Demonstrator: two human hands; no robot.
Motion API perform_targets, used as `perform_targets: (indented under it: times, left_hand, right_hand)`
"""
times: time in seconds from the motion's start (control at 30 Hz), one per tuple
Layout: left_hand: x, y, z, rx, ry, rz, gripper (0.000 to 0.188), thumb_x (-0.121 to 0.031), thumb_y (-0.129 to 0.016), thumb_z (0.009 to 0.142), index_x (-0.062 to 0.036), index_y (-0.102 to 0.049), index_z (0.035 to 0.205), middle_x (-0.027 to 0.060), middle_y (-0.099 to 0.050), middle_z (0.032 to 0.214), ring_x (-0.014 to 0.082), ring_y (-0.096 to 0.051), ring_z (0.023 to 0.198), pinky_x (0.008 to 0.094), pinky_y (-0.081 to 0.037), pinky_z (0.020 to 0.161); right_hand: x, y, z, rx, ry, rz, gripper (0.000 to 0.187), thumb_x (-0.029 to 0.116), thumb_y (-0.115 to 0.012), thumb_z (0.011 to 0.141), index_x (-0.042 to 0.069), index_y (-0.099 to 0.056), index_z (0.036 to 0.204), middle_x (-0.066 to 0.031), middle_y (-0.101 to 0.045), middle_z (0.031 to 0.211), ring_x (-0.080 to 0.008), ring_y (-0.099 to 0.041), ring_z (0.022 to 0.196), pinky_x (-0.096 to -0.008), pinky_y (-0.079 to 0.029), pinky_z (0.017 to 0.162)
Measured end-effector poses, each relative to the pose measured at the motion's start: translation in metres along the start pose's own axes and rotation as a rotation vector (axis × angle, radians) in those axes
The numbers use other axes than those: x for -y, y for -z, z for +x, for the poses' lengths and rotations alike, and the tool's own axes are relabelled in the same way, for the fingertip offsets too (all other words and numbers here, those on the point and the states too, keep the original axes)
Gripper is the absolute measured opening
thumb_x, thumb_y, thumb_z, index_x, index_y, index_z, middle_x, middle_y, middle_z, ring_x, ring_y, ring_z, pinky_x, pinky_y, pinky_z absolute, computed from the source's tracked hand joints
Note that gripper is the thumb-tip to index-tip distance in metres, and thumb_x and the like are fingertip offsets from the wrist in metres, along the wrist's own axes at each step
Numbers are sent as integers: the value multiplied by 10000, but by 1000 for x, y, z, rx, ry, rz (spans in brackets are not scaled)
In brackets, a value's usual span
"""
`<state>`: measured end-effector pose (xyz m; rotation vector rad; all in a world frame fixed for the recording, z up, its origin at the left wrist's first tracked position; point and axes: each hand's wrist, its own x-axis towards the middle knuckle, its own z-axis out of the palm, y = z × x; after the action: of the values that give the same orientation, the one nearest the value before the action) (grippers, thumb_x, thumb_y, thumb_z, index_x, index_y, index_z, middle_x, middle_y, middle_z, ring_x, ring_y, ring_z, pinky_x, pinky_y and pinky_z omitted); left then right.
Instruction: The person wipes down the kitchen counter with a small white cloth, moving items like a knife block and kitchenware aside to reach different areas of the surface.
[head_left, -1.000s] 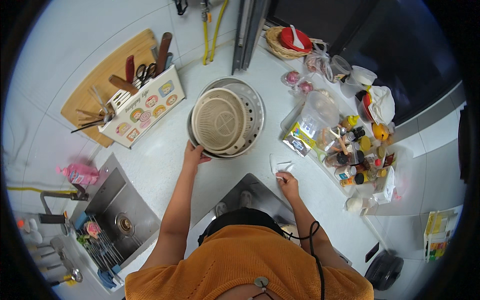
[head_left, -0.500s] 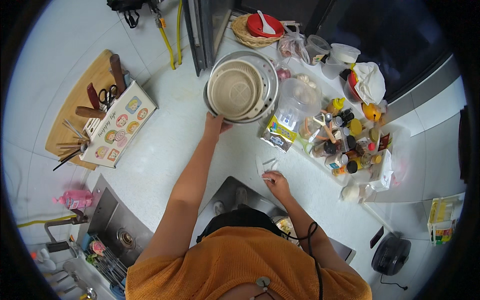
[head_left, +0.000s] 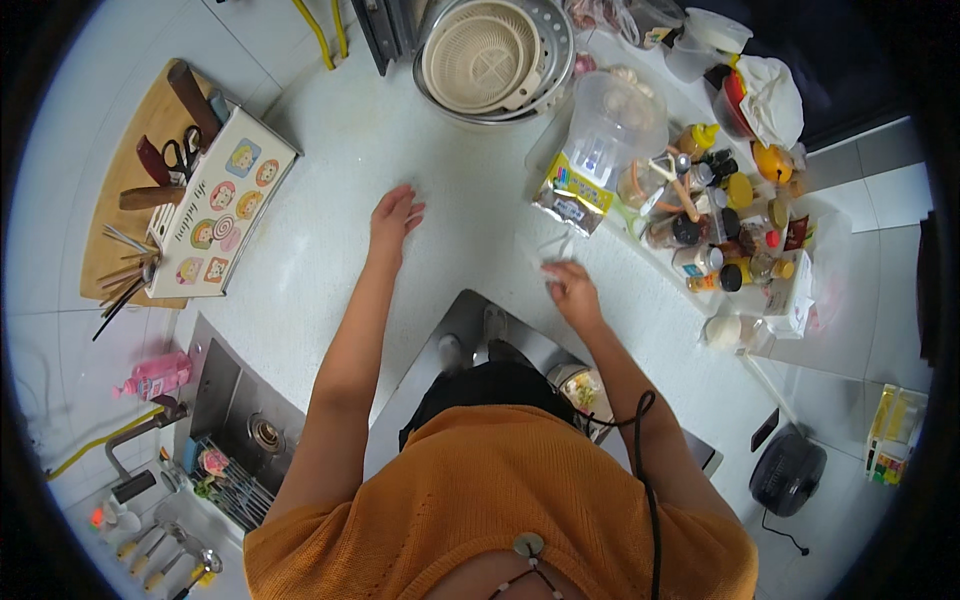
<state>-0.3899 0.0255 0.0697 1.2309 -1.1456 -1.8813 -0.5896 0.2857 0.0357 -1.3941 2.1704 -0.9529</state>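
Observation:
My left hand (head_left: 396,212) hovers over the white counter, holding nothing, its fingers loosely apart. Beyond it at the back stand nested beige plastic strainer baskets (head_left: 482,55) inside a metal steamer pot (head_left: 556,45), with no hand on them. My right hand (head_left: 573,290) is at the counter's right side, fingers partly bent and apart, nothing seen in its grasp. Just past its fingertips lies a thin, clear plastic piece (head_left: 556,246); whether they touch I cannot tell. A yellow and dark packet (head_left: 574,197) lies farther back, beside an upturned clear plastic tub (head_left: 618,120).
Several seasoning jars and bottles (head_left: 715,225) crowd a white tray on the right. At left stands a knife holder (head_left: 225,205) with scissors (head_left: 182,155), before a wooden board (head_left: 125,225). A sink (head_left: 240,410) is at lower left; a bowl of food (head_left: 582,388) sits by my right side.
My left hand has let go of the steamer pot with the baskets and drawn back toward me. The pot now stands at the back. The view has shifted; my right hand stays near the clear plastic.

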Motion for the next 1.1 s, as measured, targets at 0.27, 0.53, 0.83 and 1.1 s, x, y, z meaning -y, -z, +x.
perform_targets:
  times: [0.27, 0.53, 0.83, 1.1]
  left_hand:
    - [91, 73, -115, 62, 272, 23, 200, -113, -497, 905, -45, -575, 1077, 56, -597, 1003, 145, -598, 797, 269, -489, 720]
    - [101, 59, -144, 231, 307, 98, 247, -142, -482, 916, -21, -552, 1121, 69, -595, 1027, 164, -604, 832, 291, -497, 735]
    - [124, 64, -130, 147, 220, 108, 223, -92, -444, 908, -34, -575, 1080, 70, -615, 938, 149, -620, 737, 262, -508, 651]
    - [125, 50, -134, 56, -30, 393, 199, -64, -438, 917, -18, -596, 1028, 55, -599, 848, 124, -574, 622, 258, -481, 529]
  right_hand:
    - [-9, -19, 34, -166, 10, -122, 386, -46, -576, 732, 83, -611, 1094, -132, -585, 1050, -297, -571, 935, -335, -474, 813]
    - [42, -47, 49, 15, 310, -72, 389, -57, -553, 738, 110, -621, 1082, -112, -559, 1074, -280, -557, 967, -339, -475, 813]
    - [92, -112, 11, -18, 28, -396, 437, 9, -533, 757, 137, -564, 1174, -23, -472, 1236, -261, -492, 1030, -339, -502, 819]
    - [-3, -54, -78, -216, -231, -416, 366, 147, -356, 957, 128, -427, 1316, -96, -505, 1261, -321, -495, 1053, -387, -448, 891]
